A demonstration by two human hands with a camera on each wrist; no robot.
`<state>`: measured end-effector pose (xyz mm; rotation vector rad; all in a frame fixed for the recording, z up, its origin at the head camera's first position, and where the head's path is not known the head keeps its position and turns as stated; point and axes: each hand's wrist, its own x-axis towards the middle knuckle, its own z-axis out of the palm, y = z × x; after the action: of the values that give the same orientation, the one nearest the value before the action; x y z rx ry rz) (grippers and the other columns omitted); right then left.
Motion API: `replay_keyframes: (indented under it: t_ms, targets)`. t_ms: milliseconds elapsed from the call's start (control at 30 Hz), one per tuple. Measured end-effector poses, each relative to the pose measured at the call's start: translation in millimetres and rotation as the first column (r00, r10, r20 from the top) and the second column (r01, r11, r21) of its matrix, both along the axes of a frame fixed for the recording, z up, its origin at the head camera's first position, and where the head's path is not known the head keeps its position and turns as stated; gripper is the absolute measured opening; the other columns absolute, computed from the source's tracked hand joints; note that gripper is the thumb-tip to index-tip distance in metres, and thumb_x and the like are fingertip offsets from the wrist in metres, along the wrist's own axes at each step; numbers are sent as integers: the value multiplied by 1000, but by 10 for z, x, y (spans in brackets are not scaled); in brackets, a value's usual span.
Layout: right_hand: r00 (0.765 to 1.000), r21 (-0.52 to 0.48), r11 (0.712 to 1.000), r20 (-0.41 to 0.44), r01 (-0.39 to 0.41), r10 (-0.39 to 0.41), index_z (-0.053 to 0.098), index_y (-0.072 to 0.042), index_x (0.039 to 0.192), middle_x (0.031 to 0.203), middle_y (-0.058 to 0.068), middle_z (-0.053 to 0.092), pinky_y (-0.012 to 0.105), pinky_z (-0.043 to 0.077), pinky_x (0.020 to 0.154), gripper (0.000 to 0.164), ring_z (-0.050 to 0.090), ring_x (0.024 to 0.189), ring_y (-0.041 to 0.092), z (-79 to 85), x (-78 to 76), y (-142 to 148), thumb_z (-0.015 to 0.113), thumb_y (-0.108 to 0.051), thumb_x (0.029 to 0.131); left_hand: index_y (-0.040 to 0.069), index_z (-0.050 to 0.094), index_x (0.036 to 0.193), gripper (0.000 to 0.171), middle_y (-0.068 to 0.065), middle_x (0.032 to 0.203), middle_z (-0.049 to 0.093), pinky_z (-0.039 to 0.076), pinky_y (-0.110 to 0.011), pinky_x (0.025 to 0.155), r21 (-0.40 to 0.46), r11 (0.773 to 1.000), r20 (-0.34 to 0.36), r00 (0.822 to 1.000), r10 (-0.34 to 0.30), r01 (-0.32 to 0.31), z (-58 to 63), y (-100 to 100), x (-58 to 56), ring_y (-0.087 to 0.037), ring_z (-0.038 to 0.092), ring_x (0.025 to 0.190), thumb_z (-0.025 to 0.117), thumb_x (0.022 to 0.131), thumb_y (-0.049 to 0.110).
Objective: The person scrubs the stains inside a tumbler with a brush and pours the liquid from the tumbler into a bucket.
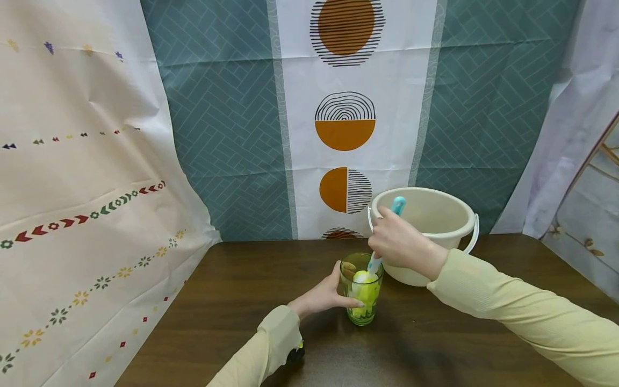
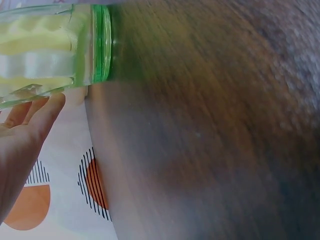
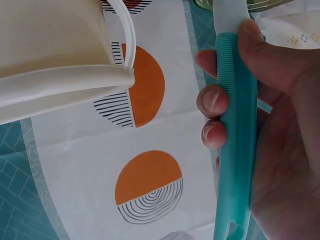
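In the head view, my left hand [image 1: 319, 297] holds a green-tinted drinking glass [image 1: 361, 318] from its left side, thumb across the front. The glass is tilted slightly and close over the table. My right hand [image 1: 403, 240] grips the teal handle of a bottle brush [image 1: 398, 206], its fingers curled round it in the right wrist view. The brush's white neck slants down into the glass, where its yellow and white head sits, seen through the wall. In the left wrist view, yellow and white show inside the glass [image 2: 102, 47], with fingers [image 2: 42, 120] beside it.
A cream bucket [image 1: 411, 277] with a white handle stands right behind the glass, close to my right hand. The dark wooden table [image 1: 242, 301] ends at a patterned curtain [image 1: 222, 134]. A small black and yellow item [image 1: 296, 353] shows by my left cuff.
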<state>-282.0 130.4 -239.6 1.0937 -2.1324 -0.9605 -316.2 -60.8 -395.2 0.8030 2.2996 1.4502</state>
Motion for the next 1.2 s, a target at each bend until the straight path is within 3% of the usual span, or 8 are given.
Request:
replay_keyframes:
  t_ms: [133, 333, 533, 767, 1000, 1200]
  targets:
    - [1000, -1, 1000, 10, -1, 1, 59, -17, 57, 51, 0, 50, 35, 30, 66, 34, 48, 63, 19, 16, -1, 4, 69, -46, 72, 5, -6, 141, 111, -1, 132, 33, 26, -39, 96, 1, 1000, -3, 1000, 0, 0, 2, -3, 2, -14, 32, 119, 75, 73, 37]
    - [1000, -17, 1000, 16, -8, 8, 59, -17, 57, 49, 0, 48, 34, 30, 64, 33, 48, 58, 18, 51, 6, 19, 70, -44, 71, 7, 1, 141, 105, 4, 125, 39, 28, -34, 94, 11, 1000, -14, 1000, -11, 11, 15, 3, 10, -11, 38, 114, 75, 73, 37]
    - [1000, -31, 999, 10, -11, 11, 59, -15, 57, 49, 1, 47, 34, 29, 62, 35, 48, 54, 19, 107, 18, 31, 69, -46, 72, 6, -9, 142, 112, -3, 132, 33, 26, -38, 96, -12, 1000, 9, 1000, 1, -1, 21, -7, 25, -15, 32, 120, 74, 73, 38]
    - [1000, -23, 1000, 13, -17, 17, 61, -15, 58, 50, 1, 49, 34, 29, 61, 35, 48, 54, 19, 143, 29, 23, 68, -46, 74, 8, 6, 140, 99, 3, 119, 42, 29, -36, 93, 20, 1000, -31, 999, -20, 21, 13, -2, 7, -12, 39, 112, 75, 73, 35]
    - [999, -32, 999, 2, -32, 32, 60, -16, 57, 51, 1, 49, 34, 29, 62, 35, 48, 55, 20, 148, 32, 27, 69, -45, 73, 7, -1, 141, 106, 0, 125, 39, 27, -36, 95, 3, 1000, -24, 1000, -8, 8, 17, 3, 13, -14, 36, 116, 74, 74, 36]
    - [997, -17, 999, -58, -47, 46, 60, -16, 60, 54, 3, 51, 37, 31, 67, 31, 49, 58, 21, 132, 54, 8, 69, -42, 73, 5, -9, 142, 113, -3, 129, 36, 25, -37, 96, -7, 1000, 0, 1000, 15, -15, 14, -1, 25, -15, 34, 118, 75, 73, 36]
